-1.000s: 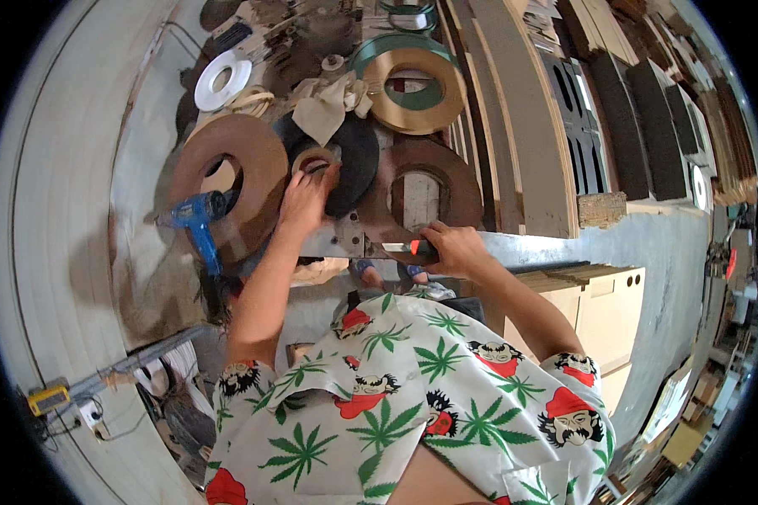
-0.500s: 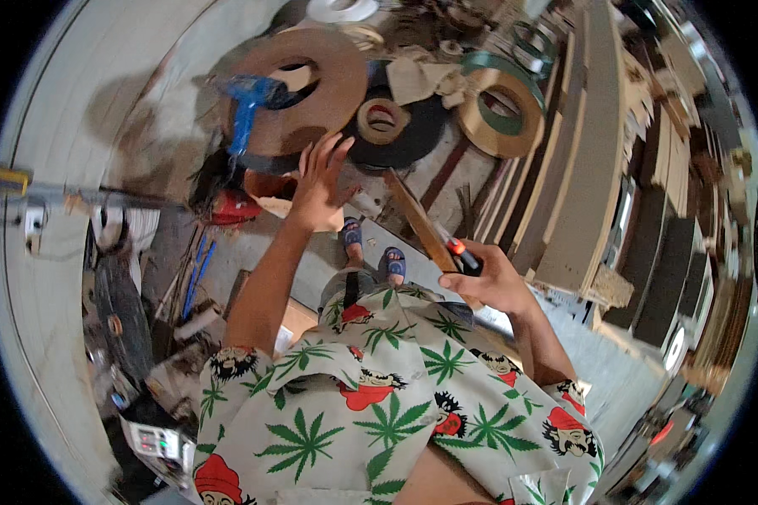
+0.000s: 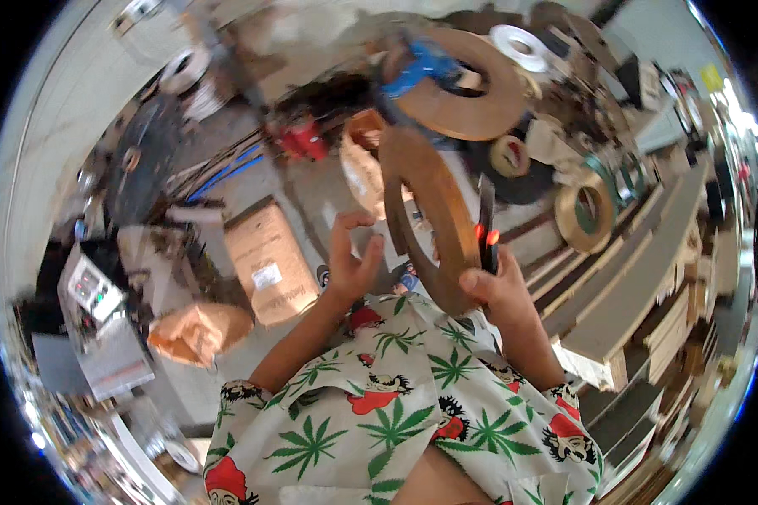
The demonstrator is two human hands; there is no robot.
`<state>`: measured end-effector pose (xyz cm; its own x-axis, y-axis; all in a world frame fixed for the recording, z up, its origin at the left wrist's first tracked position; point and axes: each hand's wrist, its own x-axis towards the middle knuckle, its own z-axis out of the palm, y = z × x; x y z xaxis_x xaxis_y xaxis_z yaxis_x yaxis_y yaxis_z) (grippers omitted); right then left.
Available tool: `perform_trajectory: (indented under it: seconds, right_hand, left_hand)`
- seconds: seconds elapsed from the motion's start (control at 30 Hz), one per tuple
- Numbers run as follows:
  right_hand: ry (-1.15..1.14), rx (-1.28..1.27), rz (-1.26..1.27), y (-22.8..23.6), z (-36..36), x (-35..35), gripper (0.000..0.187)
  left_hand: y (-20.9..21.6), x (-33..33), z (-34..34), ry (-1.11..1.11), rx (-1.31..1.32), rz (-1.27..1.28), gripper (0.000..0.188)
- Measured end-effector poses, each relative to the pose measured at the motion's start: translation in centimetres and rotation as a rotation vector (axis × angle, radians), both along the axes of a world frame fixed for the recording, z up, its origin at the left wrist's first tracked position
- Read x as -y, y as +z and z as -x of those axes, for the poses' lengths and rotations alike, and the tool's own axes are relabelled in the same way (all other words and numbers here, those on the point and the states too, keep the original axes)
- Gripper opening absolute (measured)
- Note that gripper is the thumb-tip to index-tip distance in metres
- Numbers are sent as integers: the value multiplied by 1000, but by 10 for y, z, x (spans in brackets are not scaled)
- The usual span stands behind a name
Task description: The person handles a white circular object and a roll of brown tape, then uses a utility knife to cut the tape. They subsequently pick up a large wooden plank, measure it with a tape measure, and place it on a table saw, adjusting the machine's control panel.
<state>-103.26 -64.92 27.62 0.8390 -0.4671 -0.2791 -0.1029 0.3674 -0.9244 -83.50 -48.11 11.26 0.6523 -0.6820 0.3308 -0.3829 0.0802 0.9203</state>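
Observation:
My right hand [image 3: 501, 295] grips a brown roll of edge banding [image 3: 456, 223] by its lower rim, the thumb on its near face. The roll stands tilted on edge in front of my shirt, with an open centre. Along its right side, the same hand holds a slim dark tool [image 3: 486, 206] with orange-red parts; blur hides its exact kind. My left hand [image 3: 354, 261] hangs left of the roll, apart from it, fingers spread and slightly curled with nothing in them.
A large brown roll [image 3: 488, 88] lies ahead with a blue gun-shaped tool [image 3: 421, 67] on it. Long boards [image 3: 632, 278] are stacked at right. A flat carton [image 3: 269, 261] and an orange-brown bag [image 3: 200, 332] lie at left, near a dark coil [image 3: 143, 156].
My view has swung left, shifting the surroundings rightward. The roll in my right hand has turned from edge-on to show its face and hole. My left hand has drawn back lower.

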Motion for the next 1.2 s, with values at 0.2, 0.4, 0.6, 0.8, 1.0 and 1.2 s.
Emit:
perform_trajectory:
  seconds: [0.2, 0.4, 0.6, 0.8, 1.0, 1.2]
  right_hand:
    - [28, 28, -49, -7, -152, -58, 58]
    - [220, 117, -240, -8, -269, -144, 46]
    - [445, 145, -220, 3, -331, -213, 55]
    - [604, 103, -108, 20, -362, -277, 63]
    - [729, 110, -30, 19, -382, -309, 63]
    - [758, 88, -98, 16, -404, -321, 57]
  left_hand:
    - [46, -74, -24, -102, -43, 40, 109]
    - [52, -159, -81, 180, 112, 47, 118]
    - [9, -258, -168, 865, -101, -86, 68]
    - [3, -337, -230, 794, -338, -304, 50]
    - [17, -359, -239, 708, -397, -184, 45]
    - [24, -367, -248, 878, -180, -407, 46]
